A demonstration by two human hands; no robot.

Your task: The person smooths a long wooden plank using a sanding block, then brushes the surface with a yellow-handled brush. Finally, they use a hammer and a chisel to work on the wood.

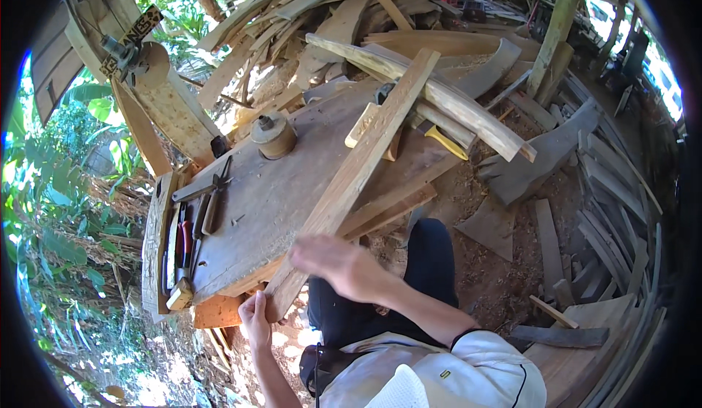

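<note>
A long wooden plank (358,170) slants across the workbench (248,189), its near end jutting over the front edge toward me. My left hand (254,319) is closed at that near end, thumb up, gripping the plank's edge. Above the plank, a little farther up, is my right hand (340,267), smeared by motion. Its fingers are blurred, so whether it holds or touches anything cannot be made out. Beneath the plank's far part lie a short pale wood block (362,124) and a yellow-handled tool (444,142).
Along the bench's left edge sit several hand tools (186,236), and a round container (273,136) stands farther back. A thick beam (453,104) rests across the far right corner. Wood offcuts (548,247) cover the ground at right; stacked boards (329,13) rise behind.
</note>
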